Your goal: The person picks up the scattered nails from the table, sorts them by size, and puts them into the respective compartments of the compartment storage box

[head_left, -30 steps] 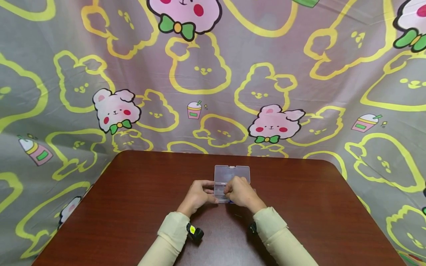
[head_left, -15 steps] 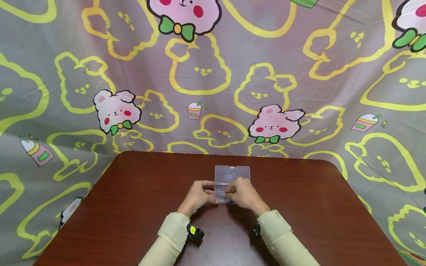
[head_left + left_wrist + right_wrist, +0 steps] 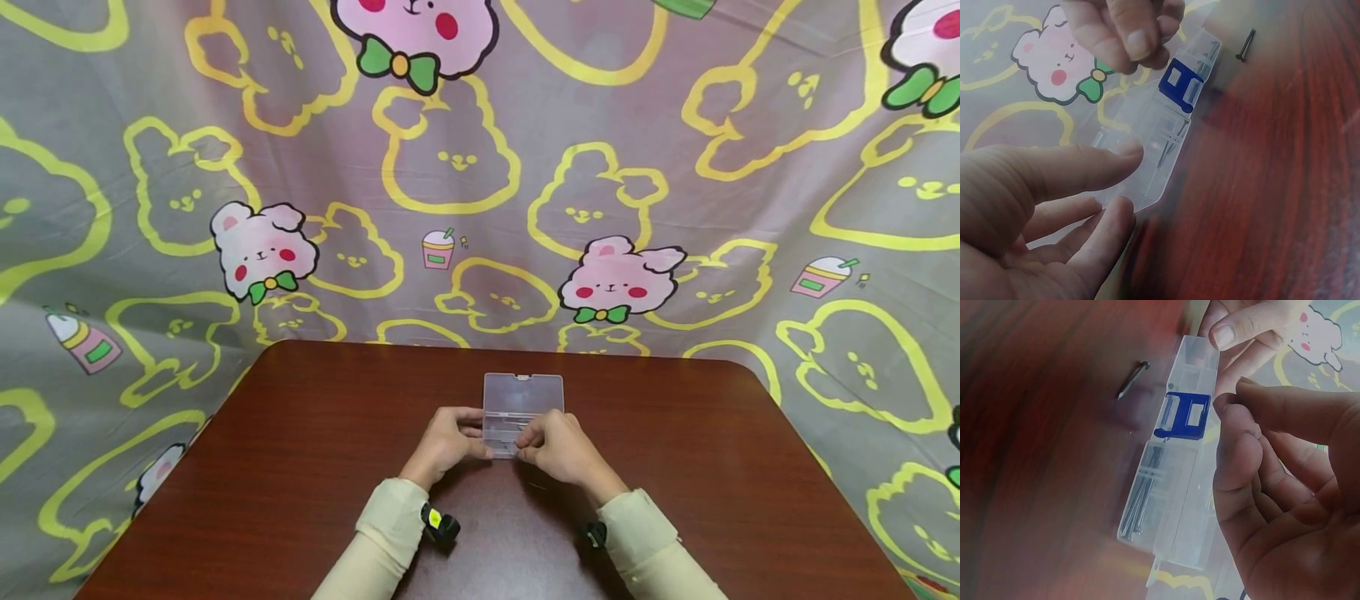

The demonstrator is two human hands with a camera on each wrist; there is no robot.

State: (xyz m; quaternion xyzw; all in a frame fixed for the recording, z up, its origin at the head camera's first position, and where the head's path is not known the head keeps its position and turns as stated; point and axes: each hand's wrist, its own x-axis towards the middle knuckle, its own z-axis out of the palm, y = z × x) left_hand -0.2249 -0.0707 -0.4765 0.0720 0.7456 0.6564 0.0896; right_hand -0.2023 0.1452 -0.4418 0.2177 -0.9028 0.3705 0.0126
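Observation:
A clear plastic compartment box [image 3: 499, 427] lies on the table with its lid [image 3: 522, 390] raised at the back. My left hand [image 3: 448, 440] holds the box's left end, thumb at the front corner. Over the front right part hovers my right hand [image 3: 558, 446], fingers curled and thumb against the index finger. Nothing shows between those fingertips in either wrist view. A blue latch [image 3: 1184, 417] sits mid-front on the box. Several nails [image 3: 1141, 500] lie in the right compartment, others [image 3: 1171, 147] in the left. One loose nail [image 3: 1246, 45] rests on the table before the box.
The dark reddish-brown wooden table [image 3: 337, 392] stretches out around the box on all sides. A cartoon-patterned cloth [image 3: 480, 233] hangs behind and beside it. Wrist cameras, one of them the left [image 3: 439, 525], are strapped near the sleeve cuffs.
My right hand has drawn back from the middle of the box, to the right and a little toward me. The left hand and the box have kept their places.

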